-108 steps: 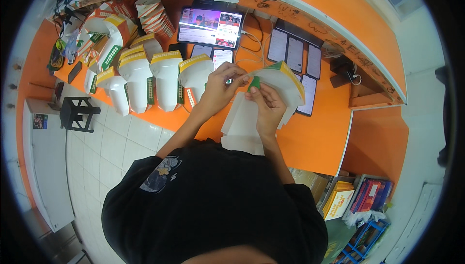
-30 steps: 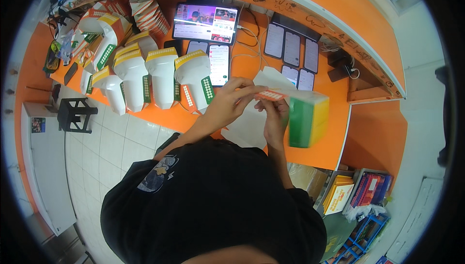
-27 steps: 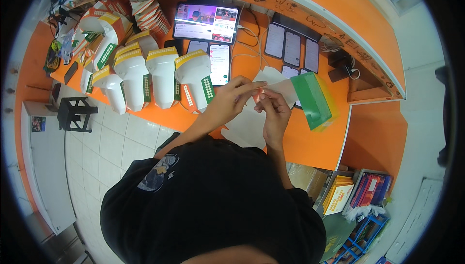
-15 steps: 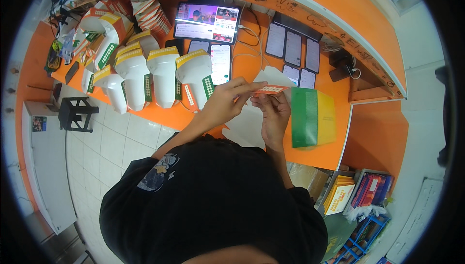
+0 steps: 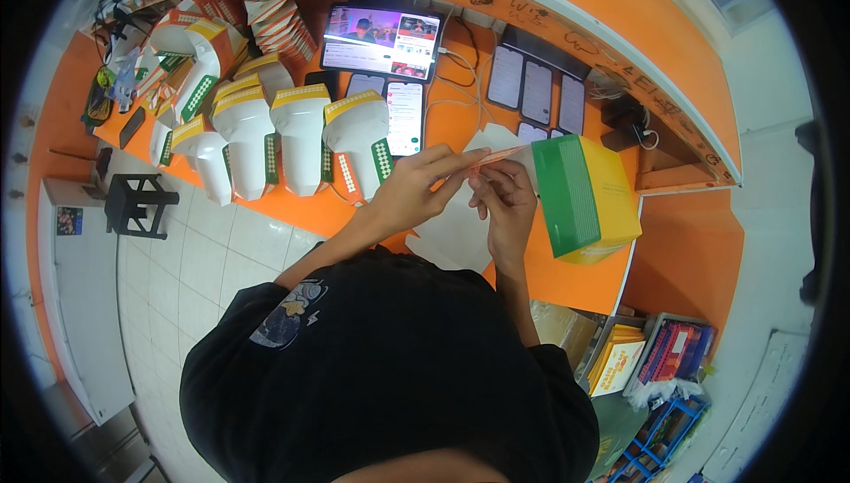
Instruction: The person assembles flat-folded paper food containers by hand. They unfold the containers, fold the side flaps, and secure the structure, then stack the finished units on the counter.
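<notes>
While a black stool (image 5: 142, 206) stands on the tiled floor (image 5: 208, 262) at the far left, the orange counter (image 5: 575, 284) carries a loose heap of cartons (image 5: 199, 83) at its left end, white inside, with orange, green and yellow on their outer faces. A row of formed cartons (image 5: 301, 146) follows along the near edge, standing side by side, with white interiors exposed and yellow bands at the top. Behind the row leans a stack of cartons (image 5: 279, 27) with orange-and-white edges. Next comes a tablet (image 5: 381, 36), screen lit, with a lit phone (image 5: 405, 115) in front of it.

The left hand (image 5: 421, 191) is raised over the counter; its grip is together, clamped on the red-and-white strip (image 5: 502, 156) of the held carton (image 5: 589, 195). Below the hands lies a white card sheet (image 5: 450, 233). The right hand (image 5: 508, 204) faces the left; its grip is also together, thumb and forefinger at the lower edge of the same strip. Beyond it lies a group of phones (image 5: 536, 93). The held carton's body projects to the right of the right hand, tilted, green and yellow panels outward. Yellow envelopes (image 5: 622, 359) and a blue basket (image 5: 660, 434) occupy the lower right
</notes>
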A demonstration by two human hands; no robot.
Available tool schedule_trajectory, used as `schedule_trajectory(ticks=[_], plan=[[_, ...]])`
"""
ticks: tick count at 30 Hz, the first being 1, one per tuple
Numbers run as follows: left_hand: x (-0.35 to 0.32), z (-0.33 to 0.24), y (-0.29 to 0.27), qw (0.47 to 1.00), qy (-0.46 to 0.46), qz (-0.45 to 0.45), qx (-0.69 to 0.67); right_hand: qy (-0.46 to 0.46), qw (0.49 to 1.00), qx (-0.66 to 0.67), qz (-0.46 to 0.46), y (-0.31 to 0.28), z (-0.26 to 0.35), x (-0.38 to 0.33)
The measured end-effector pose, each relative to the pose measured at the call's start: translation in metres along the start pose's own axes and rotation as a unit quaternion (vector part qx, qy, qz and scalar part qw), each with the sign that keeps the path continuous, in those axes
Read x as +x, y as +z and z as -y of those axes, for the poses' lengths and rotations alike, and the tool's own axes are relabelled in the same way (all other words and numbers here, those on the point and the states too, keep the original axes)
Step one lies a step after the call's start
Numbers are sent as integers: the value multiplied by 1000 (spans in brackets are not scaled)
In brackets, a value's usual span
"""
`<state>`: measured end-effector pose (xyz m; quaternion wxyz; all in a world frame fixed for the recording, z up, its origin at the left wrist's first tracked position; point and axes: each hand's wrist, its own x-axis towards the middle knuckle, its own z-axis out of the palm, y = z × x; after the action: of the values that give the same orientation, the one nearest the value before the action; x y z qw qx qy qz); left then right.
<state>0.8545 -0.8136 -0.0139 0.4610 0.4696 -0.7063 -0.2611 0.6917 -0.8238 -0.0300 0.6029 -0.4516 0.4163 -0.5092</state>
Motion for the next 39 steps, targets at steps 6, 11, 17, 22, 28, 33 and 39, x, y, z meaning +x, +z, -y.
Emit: schedule_trajectory(ticks=[6,11,17,22,28,33,39], plan=[[1,3,-3,999,4,41,3,-8,999,44,6,1,-6,0],[1,0,-5,998,12,60,-16,-17,998,57,-2,-2,-10,-2],[3,-6,-6,998,17,56,-11,-21,996,89,-15,0,-13,-6],[5,-11,-5,997,39,55,29,-24,992,121,-36,4,-12,-7],[0,-14,-2,998,23,59,-31,-37,995,91,-33,7,-7,-5],[-2,-7,8,984,-43,-48,-167,-12,998,59,-8,8,0,-3],[-1,1,2,995,0,-35,-94,-36,982,-186,-21,7,1,-5]])
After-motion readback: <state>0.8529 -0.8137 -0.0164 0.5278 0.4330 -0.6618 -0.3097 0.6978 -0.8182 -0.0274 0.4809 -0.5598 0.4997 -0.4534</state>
